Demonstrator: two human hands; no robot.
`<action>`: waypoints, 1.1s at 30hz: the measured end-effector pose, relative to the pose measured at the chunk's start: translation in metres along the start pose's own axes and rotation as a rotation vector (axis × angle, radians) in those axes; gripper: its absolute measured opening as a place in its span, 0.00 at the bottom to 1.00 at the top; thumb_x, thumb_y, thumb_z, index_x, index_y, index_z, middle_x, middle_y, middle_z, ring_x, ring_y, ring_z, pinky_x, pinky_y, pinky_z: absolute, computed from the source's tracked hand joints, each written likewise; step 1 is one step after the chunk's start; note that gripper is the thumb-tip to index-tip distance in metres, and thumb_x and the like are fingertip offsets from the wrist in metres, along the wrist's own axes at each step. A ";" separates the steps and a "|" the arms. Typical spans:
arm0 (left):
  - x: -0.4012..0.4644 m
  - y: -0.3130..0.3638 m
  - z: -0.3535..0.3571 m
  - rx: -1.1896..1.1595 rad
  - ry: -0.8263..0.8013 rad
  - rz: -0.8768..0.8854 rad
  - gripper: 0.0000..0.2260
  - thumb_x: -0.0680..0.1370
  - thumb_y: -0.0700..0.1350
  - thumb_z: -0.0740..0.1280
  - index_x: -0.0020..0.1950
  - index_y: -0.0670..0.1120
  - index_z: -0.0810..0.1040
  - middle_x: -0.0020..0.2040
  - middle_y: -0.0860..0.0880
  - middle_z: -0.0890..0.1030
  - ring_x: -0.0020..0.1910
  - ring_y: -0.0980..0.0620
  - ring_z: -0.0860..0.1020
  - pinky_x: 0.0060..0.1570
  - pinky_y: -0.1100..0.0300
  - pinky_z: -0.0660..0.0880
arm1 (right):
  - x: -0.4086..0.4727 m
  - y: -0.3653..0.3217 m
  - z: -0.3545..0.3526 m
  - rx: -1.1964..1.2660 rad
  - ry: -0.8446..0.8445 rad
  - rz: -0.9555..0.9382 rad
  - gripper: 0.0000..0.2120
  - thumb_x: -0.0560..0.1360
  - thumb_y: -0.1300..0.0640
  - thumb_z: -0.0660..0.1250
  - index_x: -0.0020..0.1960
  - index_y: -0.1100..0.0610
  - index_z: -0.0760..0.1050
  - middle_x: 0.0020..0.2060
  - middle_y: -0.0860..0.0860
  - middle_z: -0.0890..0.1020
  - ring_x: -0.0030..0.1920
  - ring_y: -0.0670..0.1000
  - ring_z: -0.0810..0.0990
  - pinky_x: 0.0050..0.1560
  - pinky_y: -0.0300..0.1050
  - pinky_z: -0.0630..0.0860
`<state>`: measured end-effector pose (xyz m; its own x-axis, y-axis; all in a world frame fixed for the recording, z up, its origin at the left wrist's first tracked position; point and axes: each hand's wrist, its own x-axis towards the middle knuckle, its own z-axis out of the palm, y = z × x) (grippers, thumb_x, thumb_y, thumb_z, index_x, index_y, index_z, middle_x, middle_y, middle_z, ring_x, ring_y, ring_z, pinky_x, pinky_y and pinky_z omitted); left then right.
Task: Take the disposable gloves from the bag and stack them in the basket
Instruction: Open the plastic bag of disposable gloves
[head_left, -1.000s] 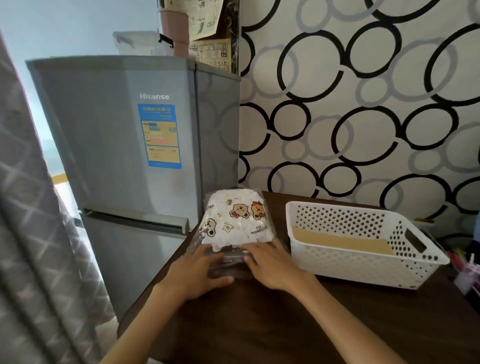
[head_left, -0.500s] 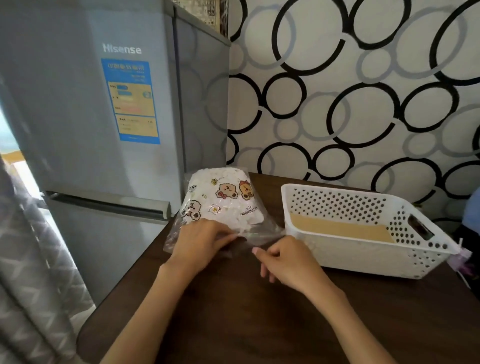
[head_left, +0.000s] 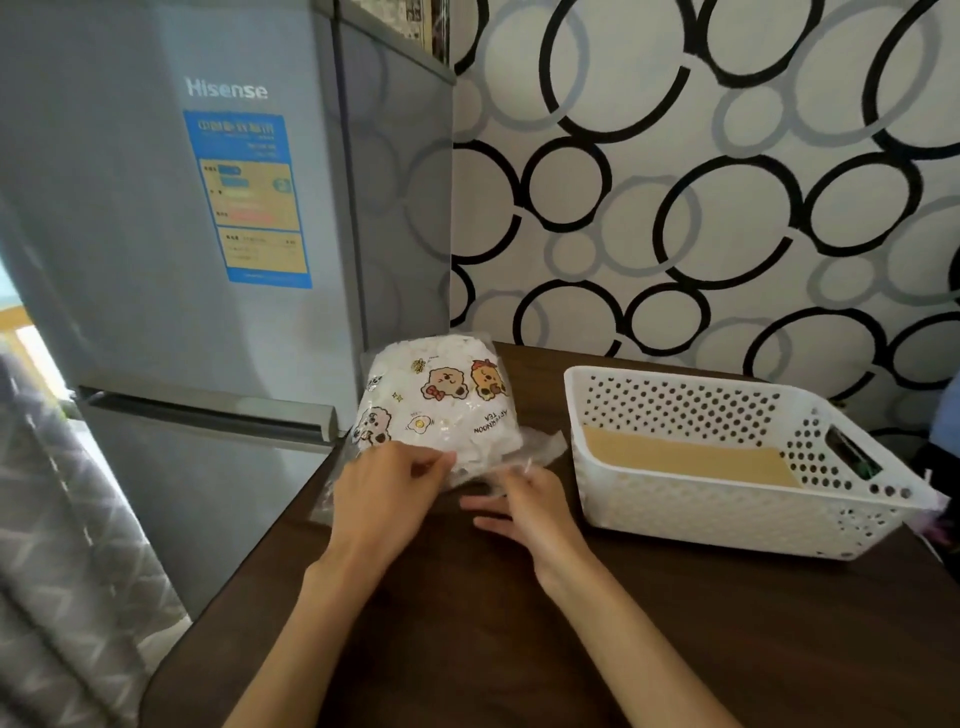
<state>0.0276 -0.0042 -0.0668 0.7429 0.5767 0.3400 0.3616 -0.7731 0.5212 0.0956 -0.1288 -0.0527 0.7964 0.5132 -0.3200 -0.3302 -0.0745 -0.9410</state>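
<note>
Clear plastic bag (head_left: 441, 410) of cartoon-printed white disposable gloves lies on dark wooden table (head_left: 519, 623), just beyond both hands. Left hand (head_left: 384, 493) pinches the bag's near edge; right hand (head_left: 524, 501) pinches its crinkled opening. White perforated plastic basket (head_left: 727, 499) sits right, holding no gloves.

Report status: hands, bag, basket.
Left hand and right hand pinching bag mouth. Gloves inside. Basket beside it holds only a cardboard sheet. Nothing blocking.

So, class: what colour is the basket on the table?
White basket, with round holes; head view.
</note>
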 end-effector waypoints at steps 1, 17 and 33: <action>0.001 0.000 -0.002 -0.022 0.007 -0.025 0.13 0.78 0.57 0.63 0.45 0.54 0.85 0.36 0.54 0.83 0.39 0.52 0.80 0.42 0.57 0.76 | 0.000 0.002 -0.002 -0.052 -0.017 -0.029 0.16 0.82 0.58 0.56 0.69 0.59 0.68 0.53 0.53 0.80 0.39 0.46 0.84 0.36 0.37 0.80; 0.023 0.030 -0.006 0.126 -0.270 0.206 0.09 0.78 0.56 0.65 0.48 0.57 0.85 0.42 0.54 0.84 0.43 0.55 0.80 0.46 0.55 0.76 | 0.003 0.011 -0.016 -0.453 0.093 -0.164 0.12 0.78 0.55 0.63 0.37 0.55 0.78 0.28 0.49 0.80 0.24 0.45 0.75 0.26 0.36 0.69; 0.044 0.051 -0.027 0.249 -0.074 0.271 0.13 0.78 0.58 0.63 0.52 0.54 0.84 0.51 0.55 0.84 0.47 0.54 0.81 0.48 0.54 0.77 | -0.013 0.004 -0.013 -0.934 0.077 -0.187 0.23 0.77 0.37 0.56 0.42 0.54 0.79 0.35 0.49 0.82 0.36 0.46 0.80 0.41 0.41 0.75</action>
<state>0.0635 -0.0112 -0.0041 0.8658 0.3290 0.3769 0.2656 -0.9407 0.2111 0.0907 -0.1469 -0.0538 0.8376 0.5304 -0.1307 0.3167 -0.6664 -0.6749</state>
